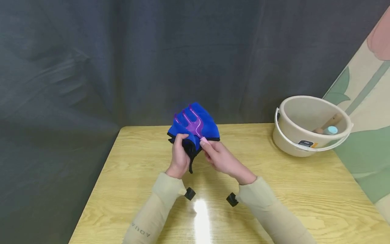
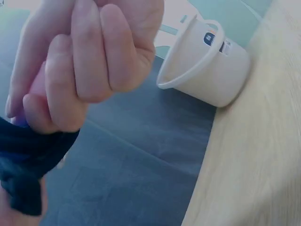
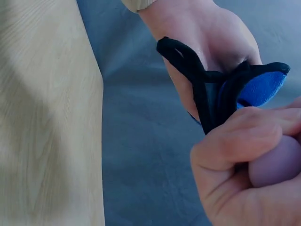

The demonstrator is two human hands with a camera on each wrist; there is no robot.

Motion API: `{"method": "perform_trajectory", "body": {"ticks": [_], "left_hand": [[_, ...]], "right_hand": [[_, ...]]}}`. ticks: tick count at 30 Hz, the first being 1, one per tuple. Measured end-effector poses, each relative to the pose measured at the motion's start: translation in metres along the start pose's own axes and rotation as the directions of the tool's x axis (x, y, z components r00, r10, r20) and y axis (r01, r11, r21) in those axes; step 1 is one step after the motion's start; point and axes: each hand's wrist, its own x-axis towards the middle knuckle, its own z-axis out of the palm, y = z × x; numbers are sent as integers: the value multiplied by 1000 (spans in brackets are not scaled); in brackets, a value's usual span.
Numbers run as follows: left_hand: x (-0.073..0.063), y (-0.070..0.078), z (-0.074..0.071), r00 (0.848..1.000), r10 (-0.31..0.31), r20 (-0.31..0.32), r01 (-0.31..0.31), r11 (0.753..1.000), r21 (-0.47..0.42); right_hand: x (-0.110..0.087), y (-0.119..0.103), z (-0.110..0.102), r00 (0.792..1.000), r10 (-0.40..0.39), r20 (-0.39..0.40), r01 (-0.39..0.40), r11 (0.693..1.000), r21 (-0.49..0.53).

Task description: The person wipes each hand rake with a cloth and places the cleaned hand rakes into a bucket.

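Observation:
A blue cloth with black edging is held in my left hand, thumb on top, at the middle of the head view. A purple hand rake lies against the blue cloth, its three tines toward the far side. My right hand grips the rake's pink handle, the thumb along it. In the right wrist view, the rounded handle end pokes out of the curled right fingers. Black edging, including a loop, hangs by the left hand there. Cloth hides most of the left fingers.
A beige bucket with a white handle stands at the right back of the wooden table. Inside it are a light-blue-ended item and a wooden piece. A dark curtain hangs behind the table.

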Motion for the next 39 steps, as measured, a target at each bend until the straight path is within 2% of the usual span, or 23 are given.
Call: {"method": "perform_trajectory", "body": {"ticks": [2, 4, 9, 13, 16, 21, 25, 29, 39], "left_hand": [[-2, -3, 1, 1000, -12, 10, 12, 1000, 28], [-3, -5, 0, 999, -27, 27, 24, 995, 93], [-5, -3, -7, 997, -23, 75, 3, 966, 259], [-3, 4, -15, 994, -25, 106, -9, 952, 307], [-2, 11, -20, 995, -43, 88, 12, 943, 331], [1, 25, -31, 999, -16, 28, 6, 950, 313], [5, 35, -37, 1000, 4, 19, -9, 960, 281], [7, 42, -39, 1000, 19, 19, -23, 961, 277], [11, 56, -44, 999, 34, -26, -25, 958, 285]], "right_hand": [[0, -1, -1, 1000, 3, -9, -3, 1000, 2], [0, -2, -3, 1000, 2, -21, -2, 1000, 11], [1, -2, -3, 999, -7, -35, 8, 999, 33], [2, -3, -4, 997, 4, -75, -3, 1000, 19], [1, -6, -10, 988, 8, -154, -7, 1000, 5], [-3, -18, -35, 955, -13, -296, 6, 1000, -25], [-7, -30, -57, 928, -31, -370, 23, 999, -26], [-12, -40, -73, 908, -56, -414, 28, 997, -75], [-23, -52, -110, 873, -48, -486, -14, 992, -123]]}}
